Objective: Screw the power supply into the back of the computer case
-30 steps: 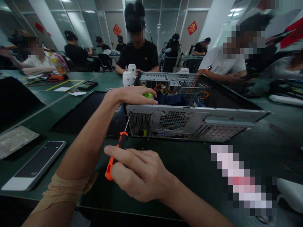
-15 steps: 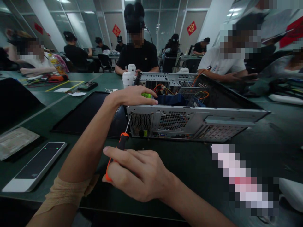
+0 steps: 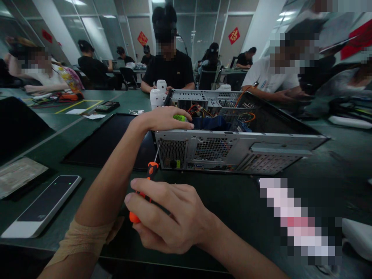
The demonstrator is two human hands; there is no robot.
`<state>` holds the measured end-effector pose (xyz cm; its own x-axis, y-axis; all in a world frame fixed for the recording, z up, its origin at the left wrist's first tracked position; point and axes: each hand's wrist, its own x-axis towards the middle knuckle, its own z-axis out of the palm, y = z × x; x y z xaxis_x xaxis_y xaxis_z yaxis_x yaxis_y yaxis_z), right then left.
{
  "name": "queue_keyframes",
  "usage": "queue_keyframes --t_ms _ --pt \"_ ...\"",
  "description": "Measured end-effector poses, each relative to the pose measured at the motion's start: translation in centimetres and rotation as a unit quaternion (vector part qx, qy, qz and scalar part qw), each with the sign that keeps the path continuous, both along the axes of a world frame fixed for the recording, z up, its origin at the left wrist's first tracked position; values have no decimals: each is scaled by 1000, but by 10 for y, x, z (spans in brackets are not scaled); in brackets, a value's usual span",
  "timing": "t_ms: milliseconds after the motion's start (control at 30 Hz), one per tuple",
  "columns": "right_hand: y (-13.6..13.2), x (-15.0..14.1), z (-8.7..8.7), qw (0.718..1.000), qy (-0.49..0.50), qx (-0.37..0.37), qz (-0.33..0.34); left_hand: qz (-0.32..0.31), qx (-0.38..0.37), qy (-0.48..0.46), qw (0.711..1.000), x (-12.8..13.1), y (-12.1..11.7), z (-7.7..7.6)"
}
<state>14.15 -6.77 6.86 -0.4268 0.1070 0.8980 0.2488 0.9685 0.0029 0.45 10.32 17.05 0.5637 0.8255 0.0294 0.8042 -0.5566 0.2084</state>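
Note:
A computer case (image 3: 242, 140) lies on its side with its top open, showing cables and parts inside. Its rear panel, with vent grilles and ports, faces me. My left hand (image 3: 164, 118) rests over the case's near left corner, fingers stretched out beside a bright green label. In my right hand (image 3: 174, 211) is an orange-and-black screwdriver (image 3: 152, 169), held at the handle. The screwdriver's thin shaft points up to the left edge of the rear panel. Whether its tip sits in a screw is too small to tell.
Left of the case lies a black side panel (image 3: 101, 141). Nearer are a white-and-black device (image 3: 43, 205) and a flat metal piece (image 3: 20, 176). White cylindrical devices (image 3: 157, 97) stand behind the case. A person (image 3: 170, 69) sits across the table, others around.
The fingers of my right hand have shifted on the screwdriver handle, and the handle has turned. My left hand stays in place on the case.

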Motion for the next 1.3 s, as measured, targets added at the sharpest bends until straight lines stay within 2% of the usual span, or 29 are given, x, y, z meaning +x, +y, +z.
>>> queue_keyframes --t_ms 433,733,1000,1300 --pt "-3 -3 -7 999 -17 3 -29 -10 2 -13 1000 -2 4 -3" --pt "-6 -4 0 1000 13 13 2 1 -5 0 1000 0 0 1" --pt "-4 -7 0 997 66 25 -4 -12 -1 -9 1000 -3 6 -3" --pt "-3 -7 -3 997 74 28 -13 -4 -12 -1 1000 0 -1 2"
